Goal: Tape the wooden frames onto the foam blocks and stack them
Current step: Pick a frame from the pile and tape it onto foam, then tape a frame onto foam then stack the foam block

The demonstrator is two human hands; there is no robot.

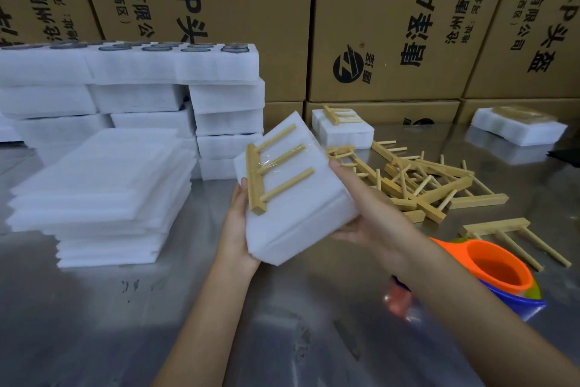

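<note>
I hold a white foam block [301, 217] tilted above the metal table. A wooden frame [270, 173] with three rungs lies on its top face, with clear tape across the middle rung. My left hand [235, 229] grips the block's left and lower edge. My right hand [367, 214] grips its right side, thumb up on the top edge. A loose heap of wooden frames [423, 185] lies to the right. Behind it another foam block carrying a frame [343, 129] rests on the table. A third foam block with a frame [518, 126] sits at far right.
Flat foam sheets [103, 195] are piled at left, with stacked foam blocks [135, 94] behind them. An orange and blue tape dispenser [499, 273] sits under my right forearm. Cardboard boxes [392, 25] wall off the back. The metal table [94, 324] is bare in the foreground.
</note>
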